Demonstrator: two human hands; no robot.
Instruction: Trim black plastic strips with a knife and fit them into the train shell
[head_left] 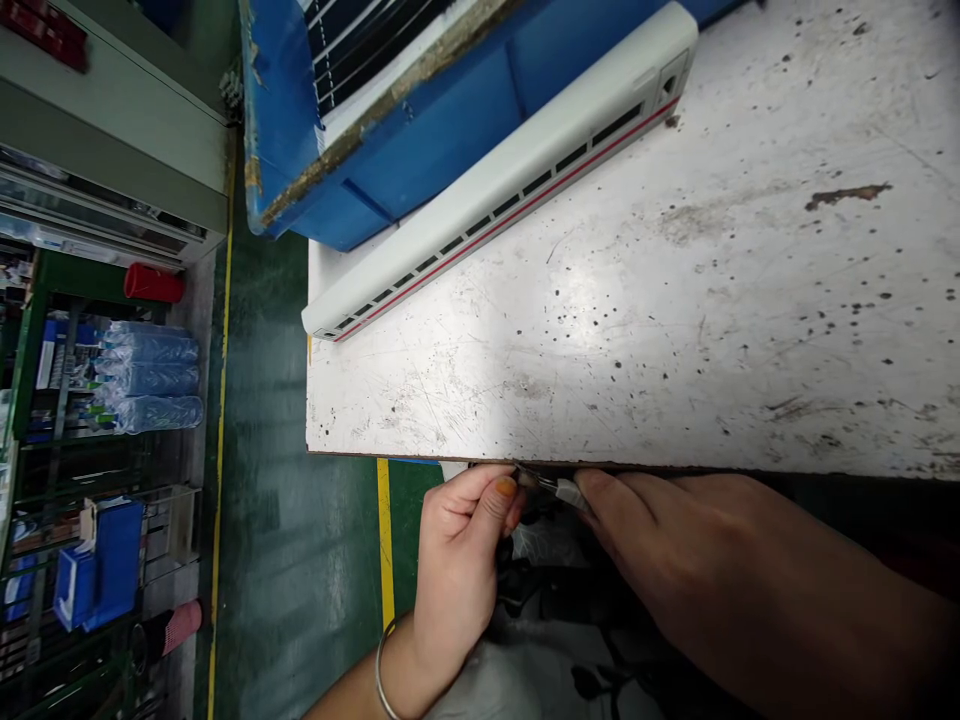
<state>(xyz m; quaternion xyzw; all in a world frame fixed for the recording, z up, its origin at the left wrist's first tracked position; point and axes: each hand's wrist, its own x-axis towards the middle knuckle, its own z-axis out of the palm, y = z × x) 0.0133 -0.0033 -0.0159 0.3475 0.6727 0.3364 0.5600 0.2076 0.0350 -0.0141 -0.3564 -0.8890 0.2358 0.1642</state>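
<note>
left hand (459,565) and right hand (675,545) were closed narrow on a small metal tool (568,491)
it was pinched close under the edge of the scratched white workbench (600,330)

bright overhead light throws a pale glare across the scratched white tabletop (525,340), while one hand (720,560) sits in dim shadow below its edge, and the wide view bends near the frame's edges.

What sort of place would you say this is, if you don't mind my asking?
Probably a factory workshop: there is a scratched, stained workbench, a green painted floor marked with yellow lines, and a blue crate beside a long white casing.
</note>
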